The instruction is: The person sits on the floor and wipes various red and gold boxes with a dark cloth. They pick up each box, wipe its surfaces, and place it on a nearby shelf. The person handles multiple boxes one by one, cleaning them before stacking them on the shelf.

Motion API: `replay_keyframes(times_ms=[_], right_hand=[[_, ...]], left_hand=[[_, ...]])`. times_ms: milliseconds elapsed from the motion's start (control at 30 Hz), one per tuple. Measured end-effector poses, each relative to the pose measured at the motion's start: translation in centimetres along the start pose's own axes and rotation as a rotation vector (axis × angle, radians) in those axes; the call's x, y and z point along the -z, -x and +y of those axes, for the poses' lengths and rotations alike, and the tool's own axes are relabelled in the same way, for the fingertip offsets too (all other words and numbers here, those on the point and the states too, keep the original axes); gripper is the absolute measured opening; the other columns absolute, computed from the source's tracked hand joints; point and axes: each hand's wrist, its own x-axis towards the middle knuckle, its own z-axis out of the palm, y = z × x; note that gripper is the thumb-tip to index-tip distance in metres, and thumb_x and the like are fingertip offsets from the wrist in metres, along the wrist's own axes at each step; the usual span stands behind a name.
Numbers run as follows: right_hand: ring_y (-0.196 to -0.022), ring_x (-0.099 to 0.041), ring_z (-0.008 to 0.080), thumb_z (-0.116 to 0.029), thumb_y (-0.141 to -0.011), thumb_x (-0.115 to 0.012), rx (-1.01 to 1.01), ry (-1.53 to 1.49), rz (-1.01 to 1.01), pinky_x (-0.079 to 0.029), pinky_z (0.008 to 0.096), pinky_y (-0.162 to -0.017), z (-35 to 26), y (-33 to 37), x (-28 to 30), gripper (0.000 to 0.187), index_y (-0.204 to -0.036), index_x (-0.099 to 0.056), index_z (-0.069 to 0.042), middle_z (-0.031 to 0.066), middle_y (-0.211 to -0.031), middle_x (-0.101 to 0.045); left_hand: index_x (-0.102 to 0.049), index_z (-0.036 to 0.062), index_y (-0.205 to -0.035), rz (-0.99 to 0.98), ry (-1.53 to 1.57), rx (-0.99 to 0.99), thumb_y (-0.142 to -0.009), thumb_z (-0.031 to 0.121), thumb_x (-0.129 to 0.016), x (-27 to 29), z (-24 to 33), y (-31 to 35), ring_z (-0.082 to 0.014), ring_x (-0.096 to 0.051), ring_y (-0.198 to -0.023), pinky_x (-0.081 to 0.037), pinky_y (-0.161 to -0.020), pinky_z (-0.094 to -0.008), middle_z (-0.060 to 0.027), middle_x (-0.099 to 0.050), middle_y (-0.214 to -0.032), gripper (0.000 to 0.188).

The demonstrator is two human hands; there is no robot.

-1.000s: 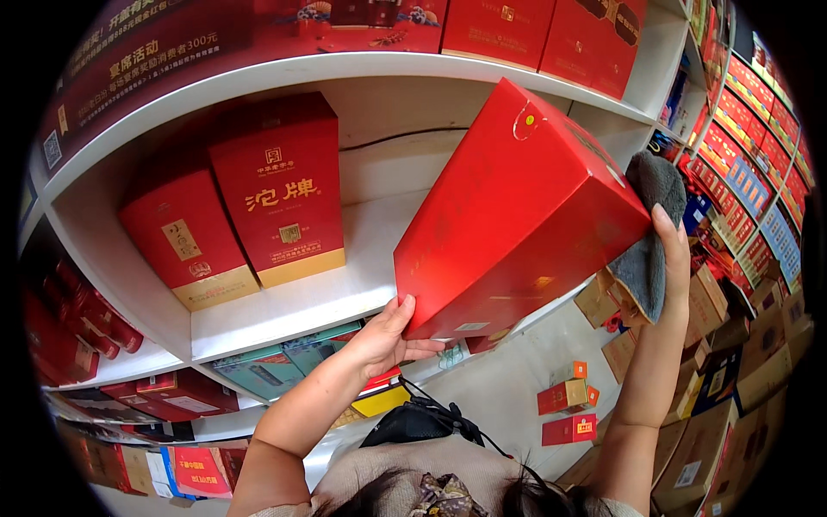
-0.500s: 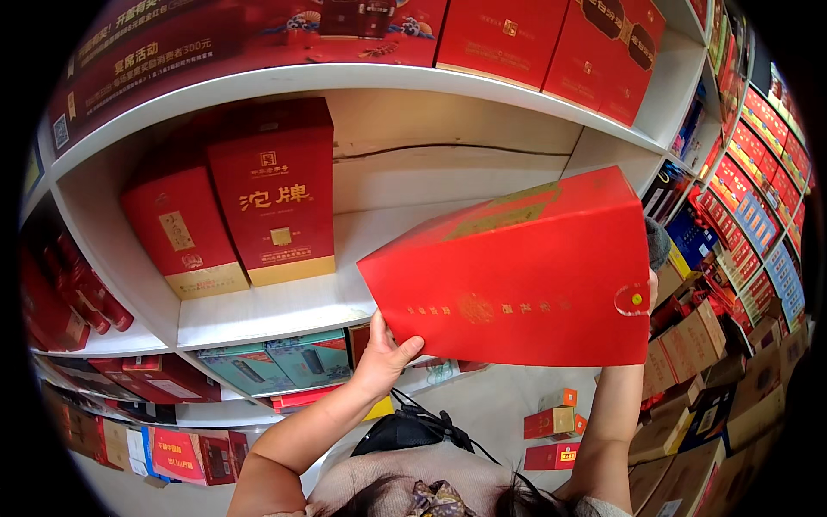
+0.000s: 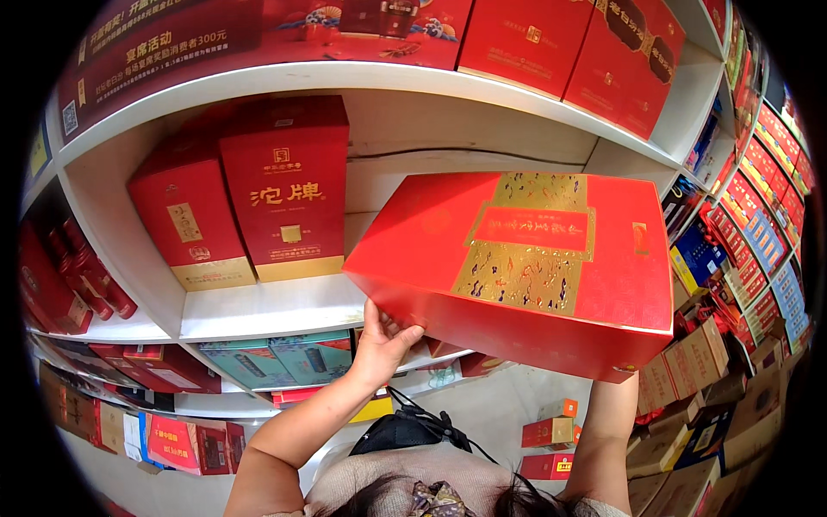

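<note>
While both hands carry the large red gift box (image 3: pixel 525 267) up at the white shelf (image 3: pixel 267 310), the left hand (image 3: pixel 383 340) presses its underside; the right hand is hidden beneath, so I cannot tell its grip. Shelving seems underway, calling next for a level push inward. Since earlier, the box has swung flatter, gold face up.

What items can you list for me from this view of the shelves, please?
Large gift box: one, red and gold, held up before the middle shelf.
Upright boxes: two, red and gold, on the middle shelf, left.
Flat boxes: several, red, top shelf.
Teal boxes: two, lower shelf.
Small boxes: several, red and orange, on the floor.
Left hand: fingers under the gift box's left end.
Right hand: hidden behind the box; its forearm rises to it.
</note>
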Motion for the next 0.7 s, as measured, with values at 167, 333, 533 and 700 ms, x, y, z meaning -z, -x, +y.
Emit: replay_keyframes(times_ms=[167,333,533,700], right_hand=[[-0.082,-0.064,0.0187,-0.026,-0.082,-0.056,0.012,0.044,0.005,-0.053,0.0295,-0.072,-0.9,-0.2,-0.5,0.036,-0.107,-0.057,0.0,0.0127,-0.097,-0.065],[-0.081,-0.065,0.0184,-0.027,-0.083,-0.056,-0.011,0.006,-0.011,-0.053,0.0292,-0.072,0.6,-1.1,-0.3,0.036,-0.107,-0.057,0.0,0.0127,-0.097,-0.065],[-0.08,-0.065,0.0181,-0.027,-0.083,-0.056,-0.003,0.056,-0.006,-0.053,0.0288,-0.071,0.7,-2.0,-0.4,0.035,-0.106,-0.057,0.0,0.0126,-0.096,-0.065],[-0.079,-0.065,0.0178,-0.027,-0.084,-0.056,-0.001,0.08,-0.017,-0.054,0.0284,-0.071,0.9,-3.3,-0.8,0.034,-0.105,-0.058,0.0,0.0126,-0.095,-0.065]], left_hand=[[-0.019,0.0145,-0.134,-0.043,0.138,0.162,-0.081,0.028,-0.067,0.2,1.2,-0.4,-0.0225,-0.035,-0.125,-0.034,-0.101,-0.0407,-0.0069,-0.036,-0.131,0.072],[-0.019,0.0169,-0.139,-0.175,0.101,0.249,-0.071,0.074,-0.047,2.1,2.0,-0.6,-0.0262,-0.026,-0.131,-0.028,-0.102,-0.0516,-0.0071,-0.028,-0.141,0.094],[-0.023,0.0152,-0.14,-0.306,0.221,0.439,-0.07,0.079,-0.039,1.4,5.3,-1.2,-0.0279,-0.031,-0.129,-0.026,-0.102,-0.0551,-0.0108,-0.03,-0.142,0.096],[-0.025,0.0103,-0.137,-0.138,0.308,0.439,-0.087,0.047,-0.052,1.0,5.6,-1.9,-0.0245,-0.036,-0.126,-0.032,-0.103,-0.0416,-0.0124,-0.035,-0.137,0.068]])
